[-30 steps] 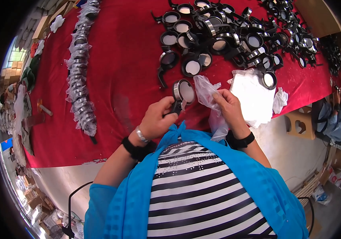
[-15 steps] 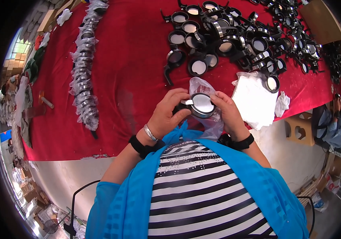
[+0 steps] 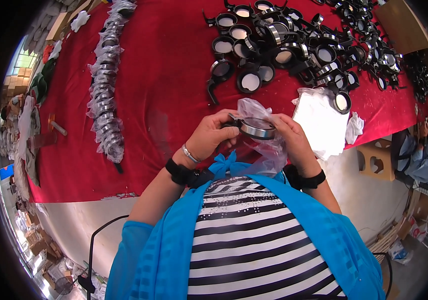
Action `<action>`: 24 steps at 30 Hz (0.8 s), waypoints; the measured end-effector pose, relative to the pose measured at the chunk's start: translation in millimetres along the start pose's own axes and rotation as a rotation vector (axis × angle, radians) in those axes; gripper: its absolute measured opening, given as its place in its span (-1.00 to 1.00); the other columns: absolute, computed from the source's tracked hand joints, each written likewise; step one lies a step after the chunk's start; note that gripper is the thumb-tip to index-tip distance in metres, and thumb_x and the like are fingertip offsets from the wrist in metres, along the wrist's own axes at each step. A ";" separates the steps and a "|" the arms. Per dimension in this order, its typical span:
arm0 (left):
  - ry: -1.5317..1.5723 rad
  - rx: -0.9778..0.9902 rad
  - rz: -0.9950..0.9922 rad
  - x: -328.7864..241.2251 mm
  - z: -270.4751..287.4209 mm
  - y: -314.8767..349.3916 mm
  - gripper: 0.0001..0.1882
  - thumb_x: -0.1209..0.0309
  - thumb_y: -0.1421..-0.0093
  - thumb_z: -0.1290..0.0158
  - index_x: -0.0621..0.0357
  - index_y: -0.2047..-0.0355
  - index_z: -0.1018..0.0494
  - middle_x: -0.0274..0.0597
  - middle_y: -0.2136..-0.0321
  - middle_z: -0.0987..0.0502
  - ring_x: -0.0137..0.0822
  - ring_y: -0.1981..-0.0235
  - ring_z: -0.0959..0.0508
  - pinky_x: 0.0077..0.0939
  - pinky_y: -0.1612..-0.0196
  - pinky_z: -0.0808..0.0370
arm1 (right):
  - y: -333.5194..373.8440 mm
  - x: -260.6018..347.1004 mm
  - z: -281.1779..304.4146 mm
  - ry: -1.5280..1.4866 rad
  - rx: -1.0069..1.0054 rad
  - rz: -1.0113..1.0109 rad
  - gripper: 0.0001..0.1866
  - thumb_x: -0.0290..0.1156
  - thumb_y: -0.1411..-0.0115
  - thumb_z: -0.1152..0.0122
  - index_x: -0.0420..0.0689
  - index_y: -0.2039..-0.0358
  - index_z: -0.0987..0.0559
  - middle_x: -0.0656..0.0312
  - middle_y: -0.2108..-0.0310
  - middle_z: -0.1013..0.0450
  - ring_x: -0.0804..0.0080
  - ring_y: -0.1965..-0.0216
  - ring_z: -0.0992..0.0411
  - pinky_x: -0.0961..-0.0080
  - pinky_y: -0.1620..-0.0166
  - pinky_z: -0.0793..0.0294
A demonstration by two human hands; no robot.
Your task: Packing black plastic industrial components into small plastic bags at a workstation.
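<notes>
Close in front of me, my left hand [image 3: 213, 134] pinches the short black arm of a round, mirror-like piece with a silver rim [image 3: 258, 129]. The piece is tilted, so its silver side band faces me. A thin clear plastic bag [image 3: 270, 156] hangs around and below it, with part bunched up behind. My right hand [image 3: 293, 135] closes on the bag at the piece's right edge. How far the bag covers the piece is hard to make out. A stack of white sheets [image 3: 320, 122], perhaps flat bags, lies right of my right hand.
Many similar black-armed round pieces [image 3: 284, 56] are heaped at the far right of the red-covered table [image 3: 169, 65]. A long row of plastic-wrapped pieces [image 3: 105, 95] runs along the left. One loose piece [image 3: 341, 102] rests on the sheets. Another person [image 3: 426, 162] sits at the right.
The round piece has tipped from showing its pale face to showing its silver side. My right hand has shifted slightly right with the bag.
</notes>
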State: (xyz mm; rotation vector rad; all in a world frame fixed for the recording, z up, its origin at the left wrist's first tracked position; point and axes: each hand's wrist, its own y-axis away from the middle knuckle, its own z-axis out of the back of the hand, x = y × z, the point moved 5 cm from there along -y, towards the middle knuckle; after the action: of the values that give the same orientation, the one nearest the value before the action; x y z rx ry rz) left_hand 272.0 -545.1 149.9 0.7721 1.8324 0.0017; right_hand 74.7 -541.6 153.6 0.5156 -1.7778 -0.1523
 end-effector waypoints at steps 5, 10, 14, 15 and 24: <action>-0.422 -0.344 -0.306 -2.5 3.7 5.7 -0.73 0.59 -0.05 -0.08 0.29 0.20 -0.40 -0.28 0.34 -0.44 -0.56 0.53 -0.44 -0.73 0.49 -0.39 | 0.6 -5.2 -0.6 0.140 -0.110 0.030 -0.81 -0.36 -0.21 -0.09 -0.24 0.33 -0.50 0.31 0.44 -0.46 0.62 0.37 -0.38 0.64 0.30 -0.35; -0.910 -0.541 -0.614 -18.3 -11.0 9.8 -0.71 0.53 0.11 -0.16 0.28 0.34 -0.37 0.00 0.31 -0.39 -0.04 0.32 -0.47 -0.35 0.29 -0.43 | 4.9 14.7 -48.1 0.595 -0.068 0.326 -0.90 -0.47 -0.15 -0.11 -0.23 0.37 -0.42 0.02 0.52 -0.43 0.16 0.50 -0.45 0.39 0.42 -0.38; -0.923 -0.616 -0.624 -18.1 -6.1 11.1 -0.72 0.53 0.11 -0.15 0.27 0.34 -0.37 0.01 0.33 -0.39 -0.02 0.34 -0.46 -0.32 0.30 -0.42 | 5.7 19.8 -54.5 0.695 -0.060 0.459 -0.89 -0.49 -0.15 -0.10 -0.22 0.36 -0.39 -0.02 0.46 -0.44 0.02 0.43 -0.45 0.29 0.41 -0.39; -0.890 -0.639 -0.577 -16.1 -2.2 11.3 -0.72 0.54 0.10 -0.15 0.28 0.34 -0.37 -0.01 0.34 -0.40 -0.06 0.35 -0.47 -0.36 0.30 -0.43 | 7.2 20.5 -57.5 0.721 -0.023 0.488 -0.88 -0.50 -0.15 -0.10 -0.20 0.31 -0.40 -0.02 0.43 -0.44 0.01 0.42 -0.45 0.27 0.39 -0.40; -0.918 -0.711 -0.603 -14.4 8.1 2.3 -0.74 0.58 0.10 -0.06 0.25 0.33 -0.35 0.03 0.36 -0.38 0.05 0.30 -0.42 -0.24 0.26 -0.39 | 19.5 21.9 -86.7 0.784 0.279 0.637 -0.67 -0.52 -0.13 -0.09 -0.11 0.06 -0.43 0.04 0.32 -0.47 0.08 0.34 -0.49 0.30 0.33 -0.49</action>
State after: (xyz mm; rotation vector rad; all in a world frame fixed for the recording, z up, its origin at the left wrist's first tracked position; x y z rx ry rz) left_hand 282.7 -553.4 159.6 -0.2894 0.9854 -0.0751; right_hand 147.7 -519.1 204.0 0.1369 -1.1085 0.6669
